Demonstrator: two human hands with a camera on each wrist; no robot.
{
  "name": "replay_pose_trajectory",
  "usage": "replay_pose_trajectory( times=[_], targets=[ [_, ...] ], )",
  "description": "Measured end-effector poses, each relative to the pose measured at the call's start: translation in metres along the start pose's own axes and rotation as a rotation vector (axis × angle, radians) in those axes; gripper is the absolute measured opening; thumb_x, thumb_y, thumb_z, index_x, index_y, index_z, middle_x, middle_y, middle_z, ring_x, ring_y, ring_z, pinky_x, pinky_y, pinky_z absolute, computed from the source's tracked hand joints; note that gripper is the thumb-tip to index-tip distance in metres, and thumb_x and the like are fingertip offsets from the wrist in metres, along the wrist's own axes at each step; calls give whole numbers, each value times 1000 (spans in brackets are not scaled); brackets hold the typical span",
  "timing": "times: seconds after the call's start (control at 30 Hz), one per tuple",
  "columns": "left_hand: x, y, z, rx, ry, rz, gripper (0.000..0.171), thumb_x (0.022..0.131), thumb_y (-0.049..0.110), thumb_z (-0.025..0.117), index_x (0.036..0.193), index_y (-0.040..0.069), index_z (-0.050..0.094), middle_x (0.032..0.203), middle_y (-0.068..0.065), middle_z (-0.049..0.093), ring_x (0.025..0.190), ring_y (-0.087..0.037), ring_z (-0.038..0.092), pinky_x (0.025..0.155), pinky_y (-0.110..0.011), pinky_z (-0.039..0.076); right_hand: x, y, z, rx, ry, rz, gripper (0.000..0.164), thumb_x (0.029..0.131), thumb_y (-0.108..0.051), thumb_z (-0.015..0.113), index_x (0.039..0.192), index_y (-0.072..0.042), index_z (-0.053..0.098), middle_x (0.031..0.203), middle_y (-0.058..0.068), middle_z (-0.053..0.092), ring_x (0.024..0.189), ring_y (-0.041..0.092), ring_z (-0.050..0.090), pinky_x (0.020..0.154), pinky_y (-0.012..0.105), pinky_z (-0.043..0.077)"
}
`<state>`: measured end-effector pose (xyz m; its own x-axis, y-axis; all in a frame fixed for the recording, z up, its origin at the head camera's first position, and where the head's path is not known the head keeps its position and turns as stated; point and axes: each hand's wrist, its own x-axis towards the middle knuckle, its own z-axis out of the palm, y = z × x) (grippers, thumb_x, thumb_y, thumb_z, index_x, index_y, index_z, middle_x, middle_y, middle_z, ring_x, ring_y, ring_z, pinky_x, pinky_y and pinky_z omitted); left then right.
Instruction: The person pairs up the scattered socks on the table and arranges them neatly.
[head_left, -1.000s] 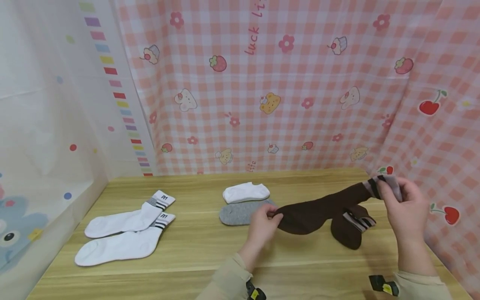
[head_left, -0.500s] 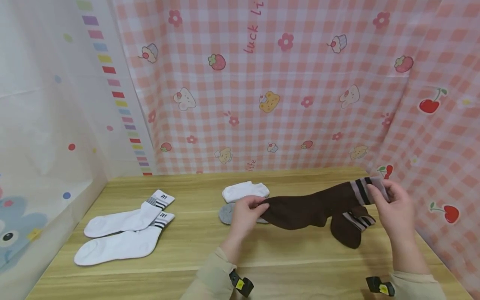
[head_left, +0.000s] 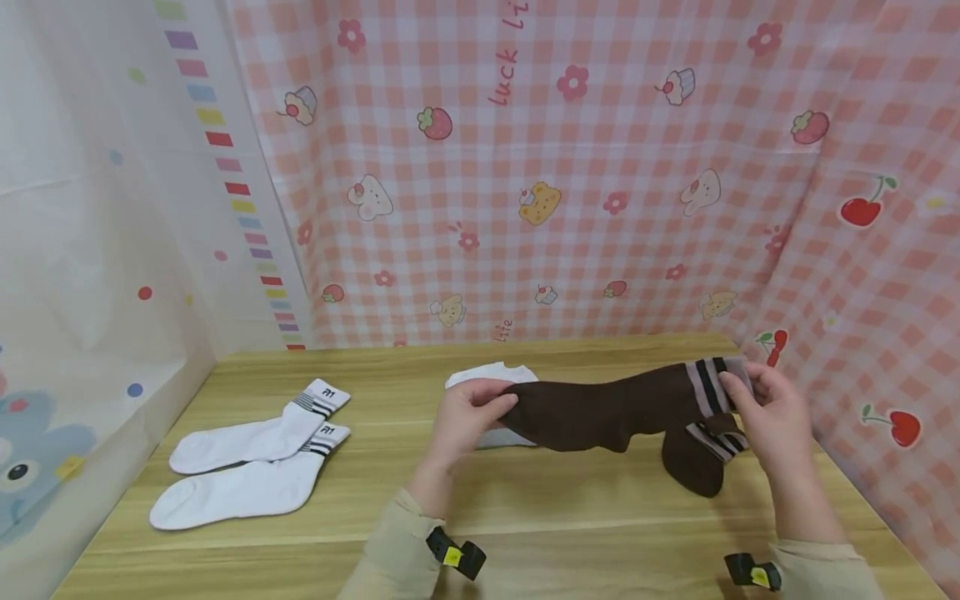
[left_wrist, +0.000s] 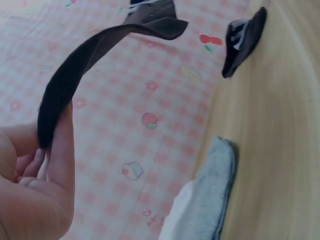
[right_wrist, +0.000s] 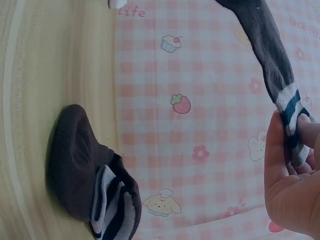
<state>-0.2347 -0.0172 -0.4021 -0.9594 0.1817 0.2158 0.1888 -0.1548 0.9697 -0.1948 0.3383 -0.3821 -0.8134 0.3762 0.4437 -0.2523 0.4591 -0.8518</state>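
Note:
A long dark brown sock (head_left: 592, 412) is stretched sideways in the air above the table. My left hand (head_left: 463, 421) pinches its toe end between thumb and fingers. At the striped cuff, my right hand (head_left: 772, 417) pinches the other end. Below the held sock, a second brown sock (head_left: 692, 462) lies bunched on the table, its striped cuff folded over; the right wrist view shows this crumpled brown sock (right_wrist: 75, 165) larger. Behind my left hand lie a grey ankle sock (left_wrist: 212, 185), mostly covered in the head view, and a white ankle sock (head_left: 491, 373).
Two white socks with striped cuffs (head_left: 240, 487) lie side by side at the table's left, partly overlapping. The wooden table (head_left: 360, 550) meets a pink checked curtain (head_left: 480, 250) at the back. More printed sheeting hangs at both sides.
Both hands have shifted left with the held brown sock, which now hangs more level and covers most of the grey sock. The socks on the table have stayed put.

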Motion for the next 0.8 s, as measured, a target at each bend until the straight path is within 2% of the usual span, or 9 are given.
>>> replay_pose_trajectory(
  times=[0.1,0.17,0.33,0.47,0.67,0.8],
  targets=[
    [-1,4,-8,-42,-62,-10,24,89,-7,65,110,-19,63,87,-2,72,76,-9,67,66,-26,57,-1,1,2,-12,-35,-5,1,95,-11,66,95,-10,67,75,-23,62,64,-5,56,56,12,48],
    [-1,5,-14,-66,-96,-21,26,90,-9,63,113,-20,61,89,0,72,79,-9,67,69,-25,57,-1,2,4,-6,-76,-4,5,97,-13,65,97,-8,66,76,-23,63,63,-3,57,55,14,50],
    [-4,8,-27,-59,-103,-51,26,89,-11,62,114,-20,60,90,3,71,80,-8,66,69,-24,56,-2,2,9,-22,-150,7,22,98,-17,63,106,4,63,77,-25,63,64,-2,59,54,17,52],
    [-4,9,-36,15,-48,-47,24,89,-10,64,111,-18,63,89,0,72,77,-8,65,67,-23,56,-3,-1,15,-62,-206,-4,31,99,-17,62,112,11,60,81,-23,63,70,-5,59,59,16,53],
    [-2,8,-44,148,84,-54,18,88,-4,68,103,-13,69,89,-8,72,71,-8,64,60,-22,55,-10,-4,26,-132,-277,-37,27,99,-21,63,103,5,63,84,-4,68,70,-1,57,59,18,50],
    [-3,6,-51,217,141,-73,17,88,-2,70,102,-11,71,90,-11,72,67,-7,61,54,-21,52,-13,-4,35,-115,-360,-37,25,99,-20,62,101,5,62,86,8,69,70,2,59,59,24,55]
  ],
)
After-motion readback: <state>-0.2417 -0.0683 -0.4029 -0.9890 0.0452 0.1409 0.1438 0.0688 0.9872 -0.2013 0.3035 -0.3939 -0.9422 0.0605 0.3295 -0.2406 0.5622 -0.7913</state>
